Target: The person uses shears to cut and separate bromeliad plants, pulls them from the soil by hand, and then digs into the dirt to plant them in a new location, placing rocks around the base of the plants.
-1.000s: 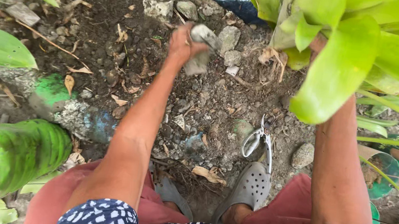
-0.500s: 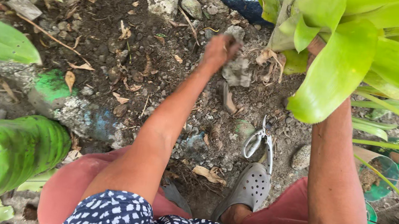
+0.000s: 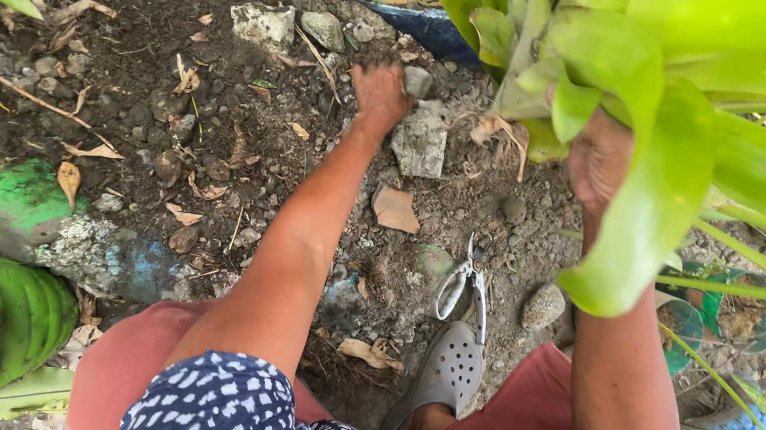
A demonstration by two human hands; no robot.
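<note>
Broad-leaved green plant (image 3: pixel 627 70) at top right, gripped near its base by right hand (image 3: pixel 598 161). Left hand (image 3: pixel 379 95) fisted on soil, touching grey stone (image 3: pixel 420 140). Pruning shears (image 3: pixel 466 283) beside grey clog (image 3: pixel 446 371).

Soft daylight, faint shadows, leaves overexposed

Pruning shears (image 3: pixel 466 283) are lying on the soil beside a grey clog (image 3: pixel 447 371), with a green-painted stone (image 3: pixel 26 202) sitting well apart.
</note>
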